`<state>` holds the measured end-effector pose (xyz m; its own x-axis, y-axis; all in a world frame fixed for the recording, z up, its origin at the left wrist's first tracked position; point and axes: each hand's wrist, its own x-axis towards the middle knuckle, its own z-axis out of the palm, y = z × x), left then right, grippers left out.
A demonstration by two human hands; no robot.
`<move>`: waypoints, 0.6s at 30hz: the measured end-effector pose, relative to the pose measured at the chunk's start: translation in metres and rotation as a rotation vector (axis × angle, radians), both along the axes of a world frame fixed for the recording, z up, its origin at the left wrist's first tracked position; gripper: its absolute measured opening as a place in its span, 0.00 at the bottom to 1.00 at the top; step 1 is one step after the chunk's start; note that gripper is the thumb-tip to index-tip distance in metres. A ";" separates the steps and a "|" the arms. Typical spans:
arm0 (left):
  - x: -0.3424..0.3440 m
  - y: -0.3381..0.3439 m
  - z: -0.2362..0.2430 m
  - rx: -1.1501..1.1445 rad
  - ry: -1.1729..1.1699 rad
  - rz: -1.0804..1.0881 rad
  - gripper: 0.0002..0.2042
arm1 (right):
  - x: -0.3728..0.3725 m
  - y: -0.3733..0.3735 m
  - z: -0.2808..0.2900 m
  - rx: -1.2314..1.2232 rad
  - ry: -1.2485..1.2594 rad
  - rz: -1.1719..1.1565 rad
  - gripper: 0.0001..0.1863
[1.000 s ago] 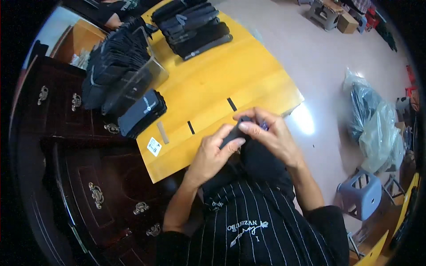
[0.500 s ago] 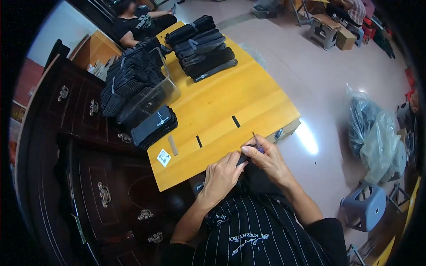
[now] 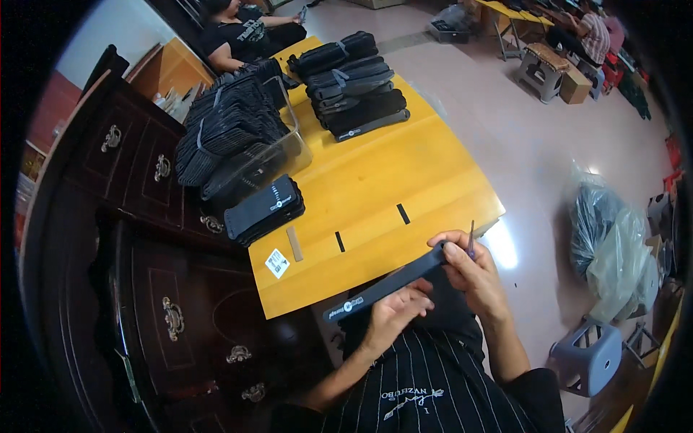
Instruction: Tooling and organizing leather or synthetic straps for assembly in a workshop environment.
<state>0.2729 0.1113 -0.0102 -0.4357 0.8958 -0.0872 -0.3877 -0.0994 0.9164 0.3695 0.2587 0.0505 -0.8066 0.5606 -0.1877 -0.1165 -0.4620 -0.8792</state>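
Observation:
My right hand (image 3: pixel 469 270) grips one end of a long dark grey strap (image 3: pixel 386 283) with a white printed logo, near the front edge of the yellow table (image 3: pixel 368 173). It also holds a thin metal-shafted tool with a purple handle (image 3: pixel 471 249), pointing upward. Just below the strap, my left hand (image 3: pixel 395 314) has loosely curled, parted fingers and does not appear to grip it. Short dark tape pieces (image 3: pixel 403 213) mark the tabletop. A short stack of similar straps (image 3: pixel 263 213) lies at the table's left, beside a white label (image 3: pixel 278 263).
A clear bin (image 3: pixel 296 151) full of dark straps and taller bundles (image 3: pixel 350 94) occupy the table's back. A seated person (image 3: pixel 234 43) is beyond. Dark wooden drawers (image 3: pixel 159 274) stand left; plastic bags (image 3: pixel 613 260), a blue stool (image 3: pixel 581 361) and other workers (image 3: pixel 588 32) are rightward.
The strap now stretches out lengthwise from my right hand, which moved right. My left hand has loosened and dropped below it. The view has shifted, showing more of the room's back.

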 end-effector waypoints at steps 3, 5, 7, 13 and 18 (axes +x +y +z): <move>-0.007 0.010 0.017 0.135 -0.111 0.121 0.19 | 0.000 -0.008 0.007 -0.014 -0.021 0.044 0.13; -0.008 0.010 0.018 0.177 -0.105 0.177 0.18 | -0.004 -0.017 0.009 -0.016 -0.024 0.069 0.13; -0.010 0.009 0.014 0.309 0.040 0.256 0.16 | -0.012 -0.028 0.015 0.014 0.004 0.062 0.12; -0.024 -0.003 0.026 0.232 0.122 0.289 0.14 | -0.013 -0.033 0.017 0.438 -0.112 0.061 0.13; -0.036 -0.007 0.030 0.061 0.467 0.298 0.14 | -0.025 -0.040 0.009 0.987 -0.127 -0.063 0.15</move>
<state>0.2372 0.1044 0.0202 -0.6512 0.7251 0.2240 0.1113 -0.2007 0.9733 0.3449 0.2185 0.0596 -0.7764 0.5529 0.3025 0.0059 0.4863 -0.8738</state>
